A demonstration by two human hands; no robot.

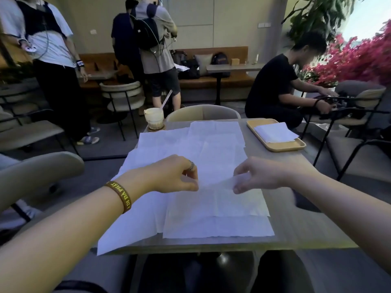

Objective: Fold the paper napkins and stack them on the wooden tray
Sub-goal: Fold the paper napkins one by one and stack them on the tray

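The near napkin [218, 216] lies at lower centre of the frame, on the table [296, 225], with its far edge lifted off the surface. The left hand [169, 174] pinches that raised edge at its left end, thumb and forefinger closed on the paper. The right hand [260, 176] pinches the same edge at its right end, thumb below and fingers above; the paper between the two hands sags slightly. The exact finger contact on the right appears blurred, so only the pinch itself is certain.

Further unfolded napkins [190, 142] cover the middle of the table, overlapping one another, and one hangs over the near left edge. The tray [281, 146] sits at the upper right of the table, apart from the spread sheets. One folded napkin [275, 132] rests on it, one corner overhanging its right rim.

A ring [192, 165] is on a left finger and a brown wristband [119, 195] is on the left wrist.

A glass [154, 118] with a straw stands on a coaster at the table's far left corner. A chair back [203, 113] shows behind the far edge. Several people stand in the upper left of the frame, and one sits at upper right, beside pink flowers [359, 58].
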